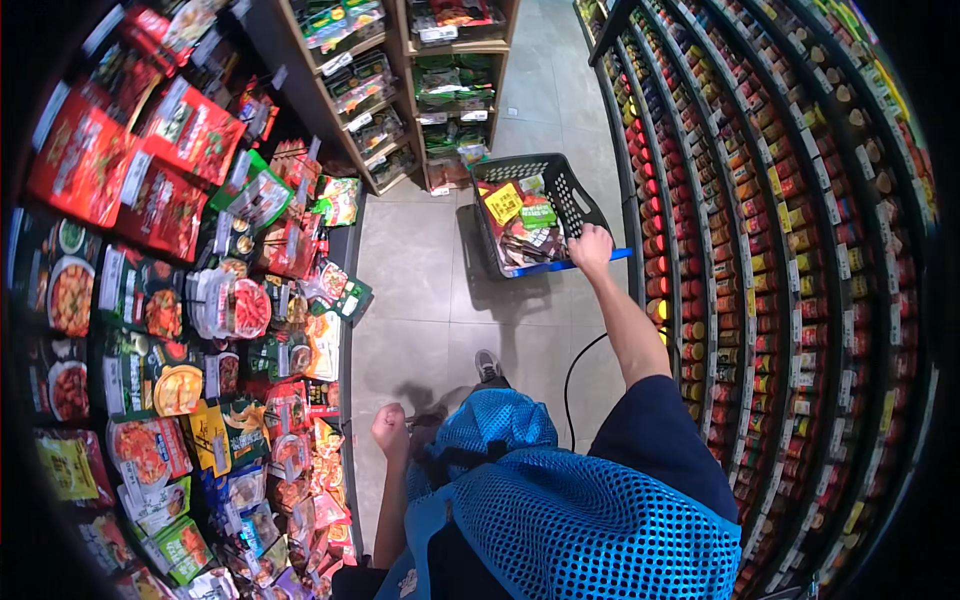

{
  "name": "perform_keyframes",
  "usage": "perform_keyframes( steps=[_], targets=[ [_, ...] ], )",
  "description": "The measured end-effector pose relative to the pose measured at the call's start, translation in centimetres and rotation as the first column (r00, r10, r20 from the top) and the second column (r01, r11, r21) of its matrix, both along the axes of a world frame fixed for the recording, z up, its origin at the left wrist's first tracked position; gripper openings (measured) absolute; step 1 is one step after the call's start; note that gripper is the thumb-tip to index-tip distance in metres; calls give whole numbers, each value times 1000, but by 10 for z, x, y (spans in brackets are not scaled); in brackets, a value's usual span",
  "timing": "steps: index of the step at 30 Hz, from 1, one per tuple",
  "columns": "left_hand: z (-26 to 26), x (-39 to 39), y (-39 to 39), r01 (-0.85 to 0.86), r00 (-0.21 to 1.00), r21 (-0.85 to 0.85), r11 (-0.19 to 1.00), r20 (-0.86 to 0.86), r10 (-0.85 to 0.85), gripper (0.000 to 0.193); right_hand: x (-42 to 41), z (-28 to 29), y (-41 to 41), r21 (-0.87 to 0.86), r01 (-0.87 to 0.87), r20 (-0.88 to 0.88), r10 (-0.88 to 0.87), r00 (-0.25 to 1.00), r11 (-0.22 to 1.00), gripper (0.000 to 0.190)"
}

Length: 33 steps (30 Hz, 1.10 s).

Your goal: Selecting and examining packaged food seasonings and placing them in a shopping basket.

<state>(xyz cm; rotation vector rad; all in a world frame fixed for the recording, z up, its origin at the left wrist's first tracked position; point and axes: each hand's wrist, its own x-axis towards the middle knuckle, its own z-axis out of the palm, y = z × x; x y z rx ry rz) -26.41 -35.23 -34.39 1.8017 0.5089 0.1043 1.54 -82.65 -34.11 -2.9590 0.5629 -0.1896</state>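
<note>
My right hand (592, 247) is wrapped around the blue handle (551, 266) of a black plastic shopping basket (568, 169). Inside the basket lie a yellow packet (503, 203), a green packet (537, 215) and dark printed packs (534, 241). The basket is ahead of me and to the right, over the aisle floor. Close to my body on the left, my left hand (390, 430) has its fingers curled in, with nothing plainly seen in it. It is nearest to the left display of packaged foods (326, 450), apart from it.
Long shelves of jars (724, 300) line the right side. Wooden shelving (457, 52) with packaged goods stands ahead on the left. Grey tiled floor (409, 277) runs between the displays. A black cable (574, 375) curves beside my right arm. Blue mesh fabric (592, 517) covers my front.
</note>
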Motion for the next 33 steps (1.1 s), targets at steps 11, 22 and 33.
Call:
perform_keyframes(
  steps=[11, 22, 33],
  targets=[
    [29, 58, -130, 230, 948, -85, 970, -208, -243, 13, 7, 14, -23, 288, -238, -585, 367, 723, 928, 61],
    [20, 71, -137, 353, 914, -115, 928, -168, -369, 10, -108, 12, -31, 276, -438, -536, 515, 668, 856, 47],
    [18, 52, -65, 445, 871, -148, 883, -155, -465, 14, -262, 20, -68, 122, -371, -496, 380, 781, 921, 25]
  ],
)
